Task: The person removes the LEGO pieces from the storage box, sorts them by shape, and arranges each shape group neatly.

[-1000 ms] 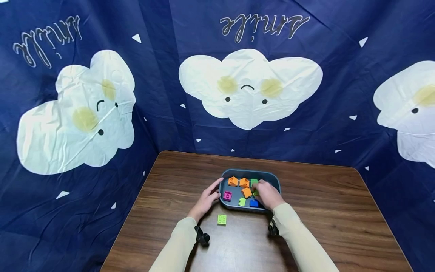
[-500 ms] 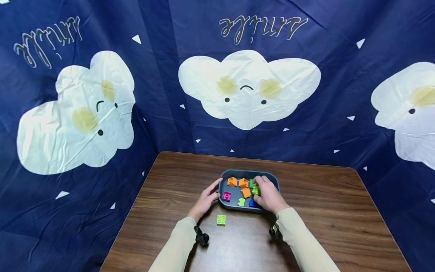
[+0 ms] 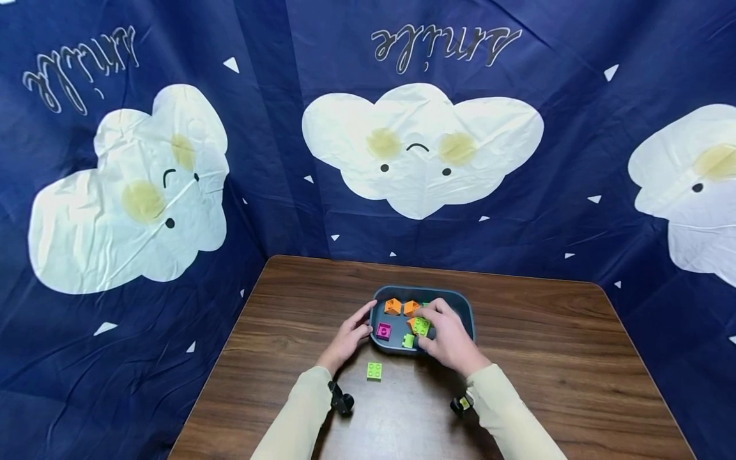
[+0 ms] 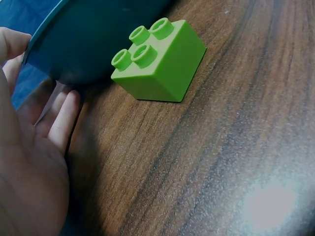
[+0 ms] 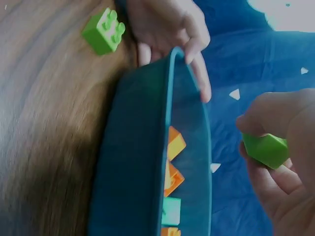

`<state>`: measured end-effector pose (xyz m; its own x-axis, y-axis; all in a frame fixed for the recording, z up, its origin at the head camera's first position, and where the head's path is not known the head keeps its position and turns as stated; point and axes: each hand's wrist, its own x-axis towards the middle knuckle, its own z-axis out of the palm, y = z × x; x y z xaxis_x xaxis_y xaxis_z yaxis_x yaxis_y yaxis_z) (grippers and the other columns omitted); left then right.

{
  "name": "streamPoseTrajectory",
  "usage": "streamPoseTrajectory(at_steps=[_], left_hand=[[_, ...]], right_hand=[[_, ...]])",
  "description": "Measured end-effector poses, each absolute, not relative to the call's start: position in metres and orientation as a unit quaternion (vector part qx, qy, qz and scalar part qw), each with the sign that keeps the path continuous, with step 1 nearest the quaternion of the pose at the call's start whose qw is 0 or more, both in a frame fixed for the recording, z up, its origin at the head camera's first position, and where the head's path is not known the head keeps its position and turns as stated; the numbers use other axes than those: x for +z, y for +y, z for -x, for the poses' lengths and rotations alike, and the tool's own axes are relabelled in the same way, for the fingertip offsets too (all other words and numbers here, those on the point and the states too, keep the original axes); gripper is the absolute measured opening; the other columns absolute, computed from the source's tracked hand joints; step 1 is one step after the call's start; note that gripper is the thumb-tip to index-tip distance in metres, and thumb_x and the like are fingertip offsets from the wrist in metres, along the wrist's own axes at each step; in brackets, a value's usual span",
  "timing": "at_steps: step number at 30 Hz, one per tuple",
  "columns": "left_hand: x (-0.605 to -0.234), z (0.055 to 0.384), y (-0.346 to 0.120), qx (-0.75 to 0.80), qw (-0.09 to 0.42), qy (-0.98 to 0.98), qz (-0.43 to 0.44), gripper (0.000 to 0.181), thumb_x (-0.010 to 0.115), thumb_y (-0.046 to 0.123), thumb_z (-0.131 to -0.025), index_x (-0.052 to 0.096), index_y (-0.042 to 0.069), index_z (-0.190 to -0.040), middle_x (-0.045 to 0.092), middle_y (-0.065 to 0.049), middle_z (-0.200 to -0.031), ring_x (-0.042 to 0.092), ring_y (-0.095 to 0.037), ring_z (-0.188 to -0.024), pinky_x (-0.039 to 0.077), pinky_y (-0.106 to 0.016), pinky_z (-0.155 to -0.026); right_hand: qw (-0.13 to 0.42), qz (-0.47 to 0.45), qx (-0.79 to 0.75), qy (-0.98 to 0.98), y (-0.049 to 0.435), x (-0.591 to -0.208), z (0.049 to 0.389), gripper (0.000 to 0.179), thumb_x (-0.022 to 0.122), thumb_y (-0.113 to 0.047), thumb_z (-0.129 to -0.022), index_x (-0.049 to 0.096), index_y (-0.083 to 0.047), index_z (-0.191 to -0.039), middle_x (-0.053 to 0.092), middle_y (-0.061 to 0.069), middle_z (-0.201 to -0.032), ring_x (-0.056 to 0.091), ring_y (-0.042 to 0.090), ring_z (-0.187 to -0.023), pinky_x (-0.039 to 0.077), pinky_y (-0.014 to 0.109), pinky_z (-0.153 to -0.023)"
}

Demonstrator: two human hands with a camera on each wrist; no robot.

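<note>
In the head view, my right hand [image 3: 451, 338] pinches a lime green toy brick [image 3: 421, 327] between thumb and fingers over the grey-blue tray [image 3: 473, 319]. The right wrist view has this brick [image 5: 268, 151] partly covered by fingers, apart from the tray's rim. My left hand [image 3: 347, 342] touches the tray's left end, fingers spread and mostly straight, one fingertip over the rim. Another lime green brick [image 3: 374, 371], with studs up, lies on the table before the tray. Inside are orange bricks [image 3: 393, 306], a magenta brick [image 3: 383, 331] and a small lime brick [image 3: 408, 340].
A brown wood-grain table [image 3: 552, 345] carries the tray. Behind and beside it hangs a dark blue cloth [image 3: 276, 128] with white clouds. A green brick [image 5: 172, 211] shows inside the tray in the right wrist view.
My right hand has lifted the lime brick from the tray's right part and brought it leftward, above an orange brick. The left hand stays at the tray's left end.
</note>
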<state>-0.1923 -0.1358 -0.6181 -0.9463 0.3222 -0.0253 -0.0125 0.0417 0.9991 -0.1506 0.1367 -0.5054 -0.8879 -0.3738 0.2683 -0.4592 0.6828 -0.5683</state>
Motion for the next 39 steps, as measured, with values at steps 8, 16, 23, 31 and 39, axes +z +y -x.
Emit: streamPoseTrajectory(at_steps=[8, 16, 23, 31, 39], left_hand=[[-0.619, 0.196, -0.137, 0.676, 0.119, 0.718, -0.116, 0.065, 0.052, 0.002, -0.101, 0.042, 0.021, -0.163, 0.034, -0.016, -0.169, 0.041, -0.036, -0.149, 0.045, -0.047, -0.114], [-0.617, 0.195, -0.137, 0.675, 0.118, 0.719, -0.117, 0.066, 0.052, 0.001, -0.101, 0.043, 0.021, -0.163, 0.035, -0.016, -0.168, 0.042, -0.038, -0.149, 0.045, -0.048, -0.114], [-0.617, 0.194, -0.136, 0.678, 0.119, 0.717, -0.115, 0.066, 0.053, 0.001, -0.1, 0.044, 0.021, -0.162, 0.035, -0.015, -0.168, 0.042, -0.037, -0.149, 0.043, -0.051, -0.115], [-0.619, 0.194, -0.136, 0.669, 0.116, 0.726, -0.109, 0.066, 0.053, 0.002, -0.1, 0.045, 0.024, -0.161, 0.036, -0.012, -0.168, 0.044, -0.037, -0.148, 0.044, -0.051, -0.115], [-0.62, 0.194, -0.137, 0.671, 0.118, 0.724, -0.111, 0.065, 0.051, 0.002, -0.102, 0.043, 0.024, -0.163, 0.034, -0.013, -0.169, 0.042, -0.037, -0.149, 0.043, -0.051, -0.116]], right_hand=[[0.091, -0.271, 0.32, -0.903, 0.128, -0.5, 0.127, 0.047, 0.089, -0.02, -0.084, 0.071, -0.017, -0.127, 0.066, -0.004, -0.119, 0.063, 0.011, -0.099, 0.058, 0.031, -0.081], [0.084, -0.303, 0.334, -0.888, 0.119, -0.511, 0.105, 0.048, 0.087, -0.025, -0.088, 0.069, -0.014, -0.131, 0.07, -0.002, -0.122, 0.067, 0.008, -0.104, 0.061, 0.032, -0.086], [0.086, -0.32, 0.368, -0.869, 0.114, -0.528, 0.093, 0.045, 0.088, -0.013, -0.085, 0.071, -0.009, -0.126, 0.07, 0.0, -0.119, 0.067, 0.009, -0.1, 0.061, 0.028, -0.082], [0.054, -0.297, 0.381, -0.874, 0.112, -0.546, 0.082, 0.037, 0.088, -0.015, -0.085, 0.075, -0.014, -0.119, 0.066, -0.007, -0.114, 0.063, 0.006, -0.1, 0.06, 0.027, -0.083], [0.058, -0.28, 0.366, -0.885, 0.106, -0.578, 0.078, 0.039, 0.089, -0.01, -0.082, 0.074, -0.009, -0.118, 0.066, -0.004, -0.108, 0.063, 0.01, -0.095, 0.057, 0.029, -0.082]])
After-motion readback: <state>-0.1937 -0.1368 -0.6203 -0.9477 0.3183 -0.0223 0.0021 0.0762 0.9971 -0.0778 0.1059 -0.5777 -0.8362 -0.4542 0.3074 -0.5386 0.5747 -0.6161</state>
